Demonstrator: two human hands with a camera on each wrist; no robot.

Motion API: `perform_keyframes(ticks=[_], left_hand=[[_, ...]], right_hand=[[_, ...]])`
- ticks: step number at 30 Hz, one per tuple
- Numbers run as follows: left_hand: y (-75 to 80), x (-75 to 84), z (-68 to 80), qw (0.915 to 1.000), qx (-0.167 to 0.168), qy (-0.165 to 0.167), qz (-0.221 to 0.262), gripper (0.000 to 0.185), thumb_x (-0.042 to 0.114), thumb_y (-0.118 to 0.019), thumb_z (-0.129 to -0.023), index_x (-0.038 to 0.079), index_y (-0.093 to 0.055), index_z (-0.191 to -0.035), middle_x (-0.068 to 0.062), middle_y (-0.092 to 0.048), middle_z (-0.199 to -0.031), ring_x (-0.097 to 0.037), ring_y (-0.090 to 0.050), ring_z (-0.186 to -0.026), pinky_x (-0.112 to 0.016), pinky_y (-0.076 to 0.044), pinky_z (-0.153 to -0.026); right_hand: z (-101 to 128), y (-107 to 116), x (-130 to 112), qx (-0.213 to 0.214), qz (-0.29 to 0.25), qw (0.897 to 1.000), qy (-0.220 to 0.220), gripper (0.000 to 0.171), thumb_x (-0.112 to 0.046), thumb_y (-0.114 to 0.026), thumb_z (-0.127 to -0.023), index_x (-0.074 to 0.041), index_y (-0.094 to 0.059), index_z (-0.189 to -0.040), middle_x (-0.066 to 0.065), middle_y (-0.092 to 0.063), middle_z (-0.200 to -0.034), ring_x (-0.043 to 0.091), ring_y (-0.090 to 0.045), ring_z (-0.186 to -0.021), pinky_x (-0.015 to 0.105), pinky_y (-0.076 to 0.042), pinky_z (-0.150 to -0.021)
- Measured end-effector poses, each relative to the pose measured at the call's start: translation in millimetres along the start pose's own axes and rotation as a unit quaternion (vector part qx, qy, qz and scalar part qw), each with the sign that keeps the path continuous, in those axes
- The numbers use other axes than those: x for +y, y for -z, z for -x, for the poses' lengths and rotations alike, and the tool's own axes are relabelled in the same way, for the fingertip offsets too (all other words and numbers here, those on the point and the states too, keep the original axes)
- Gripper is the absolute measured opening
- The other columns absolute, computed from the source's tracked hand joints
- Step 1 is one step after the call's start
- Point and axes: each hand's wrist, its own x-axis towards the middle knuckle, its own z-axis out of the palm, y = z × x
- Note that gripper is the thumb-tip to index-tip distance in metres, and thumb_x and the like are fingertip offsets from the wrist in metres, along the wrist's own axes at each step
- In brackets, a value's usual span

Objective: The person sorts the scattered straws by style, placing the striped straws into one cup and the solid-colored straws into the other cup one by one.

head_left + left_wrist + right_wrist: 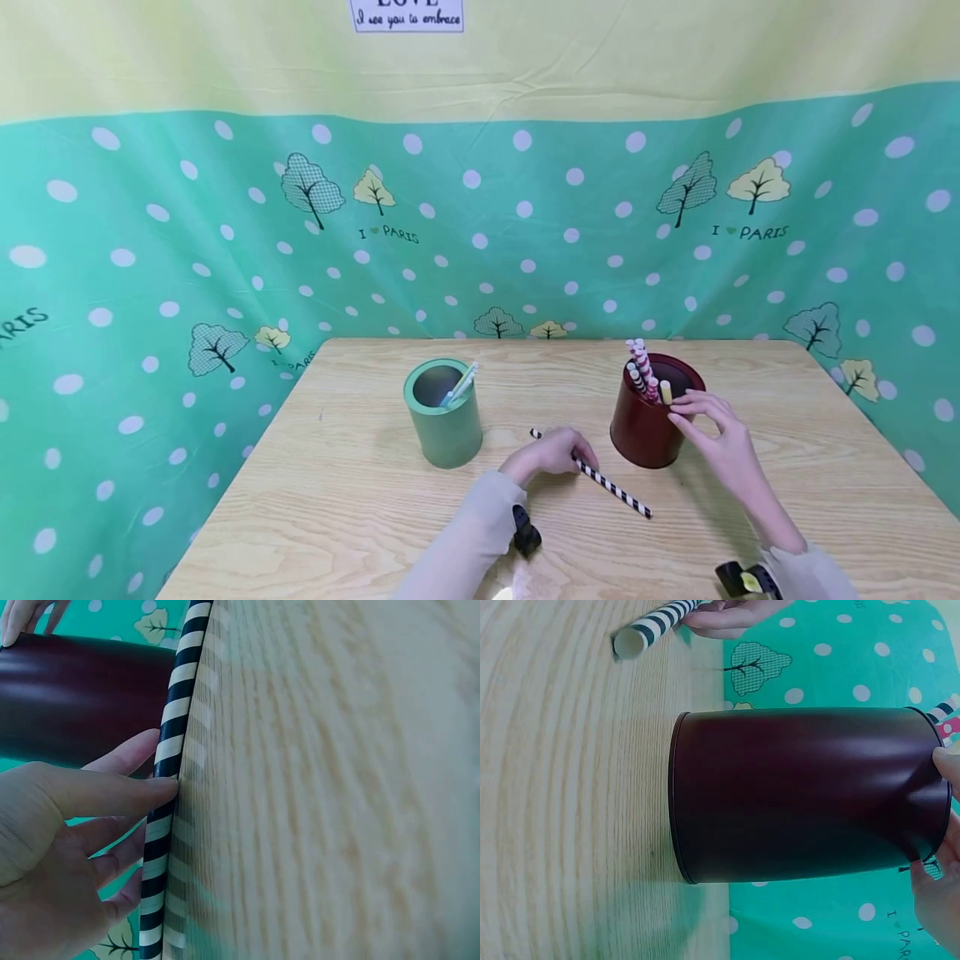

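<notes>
A black-and-white striped paper straw lies slantwise over the table, and my left hand pinches it near its middle. In the left wrist view, the thumb lies on the striped straw with the fingers behind it. My right hand grips the near right rim of a dark red cup, its thumb outside the wall. Right by its fingertips a short yellow straw pokes out. Pink-and-white patterned straws and black striped ones lean at the cup's left side.
A green cup stands to the left on the wooden table, with pale green and blue straws leaning inside. Behind the table hangs a green and yellow patterned curtain.
</notes>
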Motion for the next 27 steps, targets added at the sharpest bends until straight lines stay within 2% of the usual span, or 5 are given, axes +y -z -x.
perform_keyframes(ticks=[5, 14, 18, 27], left_hand=[[-0.5, 0.3, 0.6, 0.9998, 0.002, 0.003, -0.017, 0.027, -0.009, -0.064, -0.070, 0.011, -0.071, -0.085, 0.006, -0.066, -0.077, 0.002, -0.054, -0.068, -0.008, -0.037, -0.063], [0.0, 0.7, 0.8, 0.9998, -0.002, -0.004, -0.019, 0.030, -0.010, -0.063, -0.068, 0.012, -0.071, -0.086, 0.007, -0.065, -0.079, 0.004, -0.053, -0.070, -0.007, -0.035, -0.065], [2.2, 1.9, 2.6, 0.9996, 0.004, -0.008, -0.028, 0.029, -0.008, -0.064, -0.069, 0.013, -0.071, -0.088, 0.008, -0.062, -0.081, 0.003, -0.051, -0.071, -0.008, -0.036, -0.065], [5.4, 1.5, 4.9, 0.9993, 0.029, -0.022, -0.007, 0.031, -0.008, -0.063, -0.070, 0.013, -0.071, -0.091, 0.007, -0.058, -0.083, -0.001, -0.048, -0.074, -0.009, -0.036, -0.064]], right_hand=[[0.0, -0.1, -1.2, 0.001, 0.003, 1.000, -0.001, 0.019, -0.014, -0.070, -0.075, -0.025, -0.066, -0.090, -0.010, -0.057, -0.104, 0.007, -0.042, -0.108, 0.013, -0.025, -0.092], [0.5, 0.5, -3.6, 0.000, -0.001, 1.000, 0.000, 0.019, -0.013, -0.069, -0.075, -0.023, -0.066, -0.091, -0.008, -0.057, -0.105, 0.007, -0.042, -0.110, 0.012, -0.025, -0.093], [0.5, 0.1, -3.1, -0.002, -0.002, 1.000, -0.001, 0.019, -0.013, -0.069, -0.075, -0.023, -0.066, -0.091, -0.008, -0.057, -0.105, 0.007, -0.042, -0.109, 0.012, -0.025, -0.093], [0.6, -0.5, 0.2, -0.005, 0.001, 1.000, -0.007, 0.018, -0.015, -0.068, -0.076, -0.025, -0.065, -0.091, -0.010, -0.056, -0.105, 0.006, -0.041, -0.109, 0.012, -0.025, -0.092]])
